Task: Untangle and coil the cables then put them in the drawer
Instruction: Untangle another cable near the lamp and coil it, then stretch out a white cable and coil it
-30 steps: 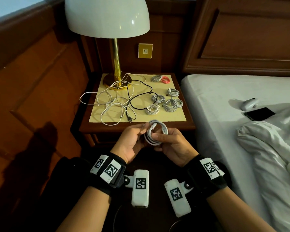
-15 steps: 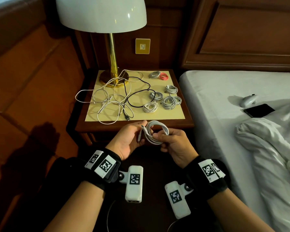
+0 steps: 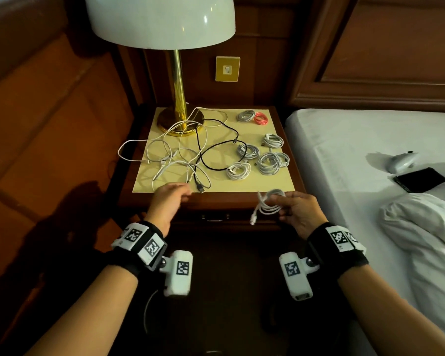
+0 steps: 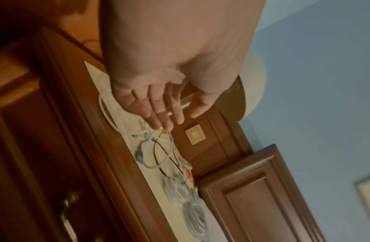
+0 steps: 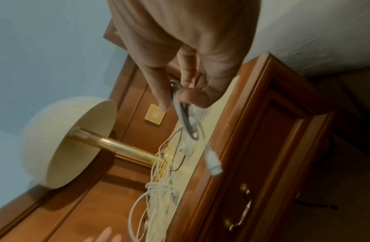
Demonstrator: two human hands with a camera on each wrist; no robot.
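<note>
Right hand (image 3: pixel 299 210) is pinching a coiled white cable (image 3: pixel 269 202) between thumb and fingers, holding it in the air just in front of the nightstand (image 3: pixel 216 199), right side, with one plug end dangling below the coil. Left hand (image 3: pixel 168 199) is holding nothing, fingers stretched out flat, reaching over the front edge of the nightstand toward the tangled pile (image 3: pixel 183 155) of loose white and black cables, fingertips just about at the nearest strand. So the two hands are well apart from each other. The tangle sits on the left half of the yellow mat (image 3: pixel 272 185), wrapped partly around the lamp (image 3: pixel 176 98) base. On the right half there's a bunch of finished coils (image 3: pixel 263 155), mostly white plus one pink one (image 3: pixel 261 118) at the back. Drawer (image 3: pixel 216 218) under the top looks closed, brass handle (image 5: pixel 242 208) visible in the right wrist view
</note>
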